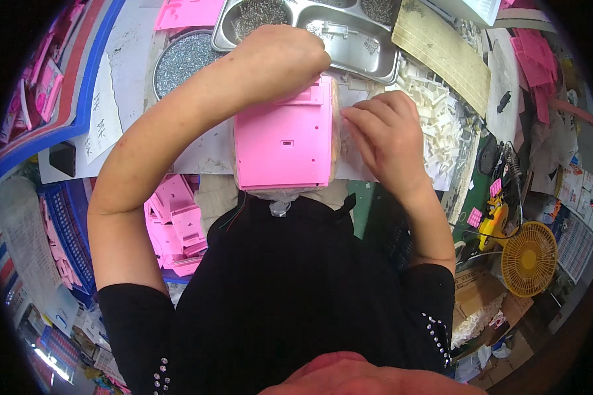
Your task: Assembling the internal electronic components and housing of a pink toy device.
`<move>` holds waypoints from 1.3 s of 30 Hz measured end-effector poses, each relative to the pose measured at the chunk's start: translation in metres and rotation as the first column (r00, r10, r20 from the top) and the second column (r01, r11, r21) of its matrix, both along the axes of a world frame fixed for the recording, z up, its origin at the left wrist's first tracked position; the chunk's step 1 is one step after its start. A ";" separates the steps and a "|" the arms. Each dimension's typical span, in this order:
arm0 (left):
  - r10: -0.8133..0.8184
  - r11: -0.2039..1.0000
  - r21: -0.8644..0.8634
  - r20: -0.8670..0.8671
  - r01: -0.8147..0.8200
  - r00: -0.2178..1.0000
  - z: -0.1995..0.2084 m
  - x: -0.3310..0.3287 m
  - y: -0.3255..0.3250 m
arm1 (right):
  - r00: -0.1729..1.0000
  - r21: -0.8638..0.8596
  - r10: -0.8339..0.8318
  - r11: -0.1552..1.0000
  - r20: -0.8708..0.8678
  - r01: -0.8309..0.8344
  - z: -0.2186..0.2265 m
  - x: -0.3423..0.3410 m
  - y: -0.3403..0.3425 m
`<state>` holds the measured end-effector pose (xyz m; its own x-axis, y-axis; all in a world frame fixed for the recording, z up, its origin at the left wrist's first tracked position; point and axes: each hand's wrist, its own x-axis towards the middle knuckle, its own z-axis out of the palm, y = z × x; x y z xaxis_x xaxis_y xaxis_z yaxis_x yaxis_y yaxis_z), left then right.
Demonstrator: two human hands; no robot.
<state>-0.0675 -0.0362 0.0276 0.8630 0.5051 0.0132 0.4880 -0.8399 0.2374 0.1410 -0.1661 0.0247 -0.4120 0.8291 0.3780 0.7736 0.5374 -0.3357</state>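
Across a worktop under white sheets (197,155), crowded with parts, the head view looks down on a person in a black top (277,283) seated close to the near edge. Pink panel (284,148) lies flat in the middle, directly before the torso, with a small rectangular slot near its centre and a few small holes; a tan edge of something beneath it shows along its right side. At the panel's far end the left hand (286,60) is curled, its fingers bent under and hidden, so I cannot tell whether they are clamped on anything. Just beside the panel's right edge hovers the right hand (390,138), fingers bent, with thumb and forefinger tips near each other; whether something small is pinched there I cannot tell.

Beyond the left hand sits a metal tray (359,60) with compartments, some holding small screws. To its left is a round container of silvery screws (188,62); to its right, a heap of white plastic parts (435,122) lies by a tan board (438,49). Lower left, more pink parts (178,227) are piled near a blue crate (69,227). Far right stands a yellow fan (529,259)
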 end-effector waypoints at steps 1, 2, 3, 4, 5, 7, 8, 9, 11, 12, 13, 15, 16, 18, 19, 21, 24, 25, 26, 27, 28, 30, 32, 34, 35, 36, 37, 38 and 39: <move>-0.017 1.000 0.026 -0.003 0.017 1.000 0.001 0.002 -0.001 | 1.000 0.022 0.017 1.000 0.014 -0.018 -0.001 -0.003 0.000; -0.033 0.998 0.052 -0.006 0.034 0.999 0.002 0.003 -0.002 | 0.999 0.035 0.032 0.999 0.023 -0.033 -0.003 -0.006 0.000; -0.049 0.996 0.078 -0.010 0.050 0.999 0.003 0.005 -0.004 | 0.998 0.047 0.047 0.998 0.032 -0.048 -0.005 -0.009 -0.001; -0.068 0.992 0.103 -0.045 0.072 0.997 0.004 0.006 -0.004 | 0.997 0.062 0.064 0.996 0.044 -0.067 -0.007 -0.011 -0.002; -0.085 0.987 0.127 -0.082 0.095 0.993 0.006 0.007 -0.004 | 0.996 0.074 0.078 0.994 0.049 -0.082 -0.009 -0.012 -0.002; -0.084 0.989 0.112 -0.081 0.093 0.993 0.004 0.011 -0.001 | 0.992 0.101 0.110 0.988 0.060 -0.116 -0.012 -0.014 -0.001; -0.066 0.995 0.073 -0.044 0.069 0.997 -0.002 0.014 0.004 | 0.990 0.110 0.122 0.985 0.067 -0.129 -0.013 -0.015 -0.001; -0.046 0.998 0.034 -0.007 0.046 0.999 -0.004 0.014 0.007 | 0.988 0.120 0.134 0.982 0.075 -0.143 -0.014 -0.016 0.000; -0.047 0.997 -0.064 0.086 0.052 0.995 -0.002 0.010 0.010 | 0.984 0.143 0.147 0.977 0.100 -0.160 -0.016 -0.016 0.000; -0.044 0.992 -0.112 0.132 0.059 0.990 0.000 0.008 0.011 | 0.982 0.155 0.151 0.973 0.116 -0.169 -0.017 -0.016 0.001; -0.049 0.994 -0.092 0.106 0.058 0.993 -0.001 0.008 0.010 | 0.979 0.165 0.157 0.970 0.131 -0.178 -0.017 -0.016 0.001; -0.055 0.997 -0.049 0.054 0.058 0.997 -0.002 0.010 0.010 | 0.972 0.175 0.175 0.964 0.157 -0.202 -0.015 -0.016 0.002; -0.061 0.997 -0.043 0.024 0.062 0.998 -0.002 0.010 0.011 | 0.968 0.179 0.185 0.960 0.170 -0.215 -0.014 -0.016 0.003; -0.071 0.997 -0.032 -0.036 0.070 0.997 -0.001 0.010 0.013 | 0.961 0.187 0.197 0.954 0.191 -0.233 -0.013 -0.016 0.004; -0.036 0.996 -0.079 -0.056 0.031 0.998 0.005 0.008 0.014 | 0.958 0.192 0.202 0.951 0.201 -0.241 -0.013 -0.016 0.004; 0.033 0.984 -0.171 -0.100 -0.050 0.994 0.020 0.000 0.014 | 0.960 0.184 0.199 0.954 0.197 -0.235 -0.011 -0.017 0.004; 0.234 0.891 -0.416 0.072 -0.184 0.969 0.014 -0.034 0.014 | 0.966 0.179 0.193 0.958 0.173 -0.224 -0.010 -0.018 0.004; 0.291 0.879 -0.429 0.140 -0.207 0.946 0.011 -0.046 0.013 | 0.968 0.178 0.190 0.960 0.164 -0.218 -0.010 -0.019 0.004; 0.321 0.912 -0.337 0.232 -0.234 0.918 0.012 -0.060 0.005 | 0.969 0.161 0.195 0.962 0.152 -0.219 -0.010 -0.019 0.003; 0.339 0.932 -0.243 0.324 -0.269 0.883 0.011 -0.074 -0.001 | 0.970 0.145 0.200 0.965 0.140 -0.220 -0.010 -0.019 0.003; 0.359 0.929 -0.224 0.346 -0.295 0.867 0.006 -0.090 -0.004 | 0.970 0.131 0.208 0.966 0.127 -0.225 -0.009 -0.019 0.004; 0.380 0.924 -0.191 0.396 -0.330 0.836 -0.009 -0.118 -0.007 | 0.978 0.102 0.194 0.974 0.073 -0.200 -0.009 -0.019 0.007; 0.453 0.891 -0.228 0.422 -0.392 0.785 -0.016 -0.137 -0.020 | 0.984 0.054 0.177 0.983 0.015 -0.177 -0.009 -0.018 0.009; 0.556 0.831 -0.258 0.409 -0.492 0.724 -0.017 -0.149 -0.035 | 0.988 -0.013 0.150 0.988 -0.048 -0.151 -0.005 -0.013 0.011; 0.621 0.783 -0.268 0.381 -0.561 0.685 -0.017 -0.153 -0.043 | 0.992 -0.017 0.110 0.994 -0.068 -0.111 -0.001 -0.010 0.011; 0.683 0.729 -0.276 0.352 -0.626 0.640 -0.020 -0.156 -0.047 | 0.994 -0.021 0.071 0.997 -0.088 -0.073 0.003 -0.006 0.012; 0.672 0.737 -0.217 0.336 -0.640 0.660 -0.025 -0.157 -0.048 | 0.994 -0.026 0.027 0.999 -0.108 -0.030 0.007 -0.001 0.012; 0.672 0.733 -0.148 0.311 -0.664 0.673 -0.029 -0.161 -0.049 | 0.987 0.027 0.008 1.000 -0.161 -0.004 0.009 0.006 0.019; 0.675 0.725 -0.078 0.284 -0.685 0.681 -0.034 -0.165 -0.051 | 0.958 0.010 -0.048 0.999 -0.284 0.053 0.020 0.009 0.026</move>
